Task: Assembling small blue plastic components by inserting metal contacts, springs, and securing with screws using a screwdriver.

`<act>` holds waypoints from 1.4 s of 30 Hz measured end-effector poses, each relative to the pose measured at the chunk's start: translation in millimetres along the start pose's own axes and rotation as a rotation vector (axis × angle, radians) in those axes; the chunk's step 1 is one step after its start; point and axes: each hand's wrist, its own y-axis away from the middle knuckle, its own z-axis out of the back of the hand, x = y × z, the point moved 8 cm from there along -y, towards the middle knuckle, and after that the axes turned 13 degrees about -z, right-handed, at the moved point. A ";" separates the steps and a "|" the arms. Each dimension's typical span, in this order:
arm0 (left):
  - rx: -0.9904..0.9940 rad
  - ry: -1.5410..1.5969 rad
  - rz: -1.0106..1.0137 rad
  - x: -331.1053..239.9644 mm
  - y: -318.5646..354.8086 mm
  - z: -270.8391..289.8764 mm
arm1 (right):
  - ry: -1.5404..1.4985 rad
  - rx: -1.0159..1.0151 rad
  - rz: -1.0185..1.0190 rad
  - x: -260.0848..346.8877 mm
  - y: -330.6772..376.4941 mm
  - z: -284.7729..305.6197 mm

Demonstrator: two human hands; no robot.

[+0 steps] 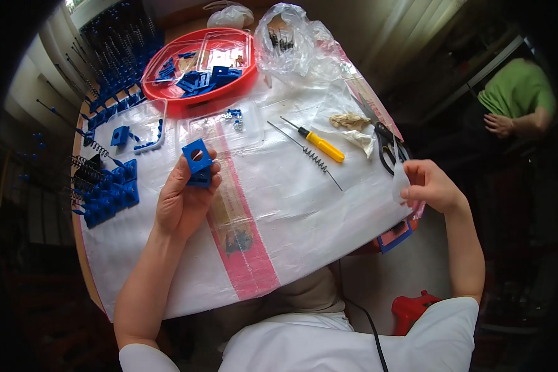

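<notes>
Left grip (pixel 183 198) closing round blue block (pixel 197 162) near surface (pixel 291 211) left edge, right grip (pixel 431 185) pinching white scrap (pixel 400 181) at right edge, yellow screwdriver (pixel 315 143) lying between.

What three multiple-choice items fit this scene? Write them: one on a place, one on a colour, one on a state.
1. Where does the screwdriver lie?
A. inside the red tray
B. on the white table cover
C. in the right hand

2. What colour is the block in the left hand?
A. blue
B. green
C. yellow

3. How is the right hand?
A. flat on the table
B. gripping scissors
C. pinching a small white piece

Answers: B, it lies beside the long spring; A, its faces are blue; C, fingers close on a white scrap.
</notes>
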 end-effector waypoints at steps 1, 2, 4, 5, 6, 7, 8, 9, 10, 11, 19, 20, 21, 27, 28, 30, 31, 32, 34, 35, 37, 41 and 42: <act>-0.002 -0.001 0.005 0.8 -0.1 1.5 | -0.024 0.001 0.062 10.6 -7.4 -3.1; -0.001 -0.005 0.008 1.1 -0.7 1.8 | -0.033 -0.004 0.145 26.1 -14.9 -9.5; -0.027 -0.028 -0.003 -2.6 2.0 2.7 | -0.039 -0.011 0.283 58.2 -40.0 -28.5; -0.021 -0.016 0.000 -0.8 0.0 1.3 | -0.027 -0.040 0.325 73.1 -48.1 -31.3; -0.014 -0.008 0.004 1.3 -1.4 -0.6 | 0.074 -0.102 0.343 79.7 -65.3 -25.8; -0.013 -0.008 0.004 1.1 -1.1 -1.4 | 0.171 -0.154 0.365 84.5 -87.8 -23.0; -0.013 0.000 0.008 2.6 -1.4 -2.2 | 0.134 -0.177 0.453 99.5 -99.0 -27.4; -0.016 0.002 0.008 2.2 -1.2 -1.8 | 0.094 -0.193 0.546 114.7 -111.4 -36.4; -0.020 0.002 0.006 0.8 -0.8 -1.1 | 0.069 -0.218 0.569 122.4 -127.0 -43.0; -0.020 0.001 0.006 0.5 -0.5 -0.7 | 0.046 -0.244 0.588 128.1 -141.2 -48.3; -0.024 -0.012 0.000 0.0 1.4 -0.7 | 0.356 -0.575 0.457 133.4 -176.0 -59.5; -0.019 -0.017 -0.001 -0.2 1.3 -1.0 | 0.366 -0.580 0.437 131.2 -179.8 -58.0; -0.014 -0.021 -0.002 -0.6 0.7 -1.7 | 0.375 -0.587 0.418 127.2 -185.0 -54.7; -0.011 -0.007 -0.001 -0.3 -0.2 -2.0 | 0.376 -0.579 0.412 126.8 -188.5 -49.8; -0.023 -0.008 -0.002 -1.2 0.7 -1.0 | 0.398 -0.580 0.407 127.4 -189.7 -50.5; -0.005 -0.001 -0.003 -1.2 0.3 -3.1 | 0.414 -0.604 0.452 128.7 -183.3 -49.8; 0.003 -0.001 -0.005 -2.2 0.2 -5.0 | 0.419 -0.614 0.477 129.0 -180.6 -47.7; 0.000 0.001 0.001 -0.8 -0.5 -5.4 | 0.437 -0.628 0.572 129.8 -177.1 -42.7; -0.013 -0.004 0.009 -1.0 -0.4 -5.3 | 0.434 -0.741 0.517 125.1 -161.2 -31.7; -0.013 -0.004 0.005 -1.8 -0.4 -6.9 | 0.436 -0.802 0.491 129.0 -144.0 -31.0; -0.013 -0.007 -0.001 -3.0 0.0 -9.3 | 0.306 -0.759 0.550 139.4 -115.4 -44.5; -0.022 -0.005 0.012 -2.4 1.0 -6.7 | -0.003 -0.222 0.680 148.9 -104.7 -122.6; -0.020 -0.002 0.014 -2.0 1.5 -7.5 | -0.022 -0.115 0.636 149.6 -106.9 -142.1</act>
